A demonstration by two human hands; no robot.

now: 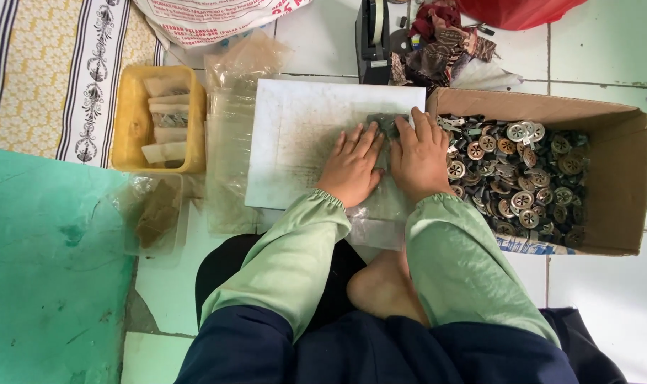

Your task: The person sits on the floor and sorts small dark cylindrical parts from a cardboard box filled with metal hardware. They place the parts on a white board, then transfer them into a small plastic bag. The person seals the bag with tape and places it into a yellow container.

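Observation:
My left hand (pixel 352 165) and my right hand (pixel 417 158) lie flat, side by side, on a clear plastic bag (pixel 380 217) spread over a white board (pixel 295 135). Both press on the bag, fingers spread and pointing away from me. A small dark bundle of buttons (pixel 385 124) sits inside the bag just beyond my fingertips, between the two hands. To the right, a cardboard box (pixel 618 178) holds a heap of round metal buttons (pixel 522 178).
A yellow tray (pixel 135 117) with filled small bags stands left of the board, beside a stack of clear bags (pixel 227 149). A black tape dispenser (pixel 372 39) and fabric scraps (pixel 444 46) lie at the back. A green mat (pixel 46 270) covers the left floor.

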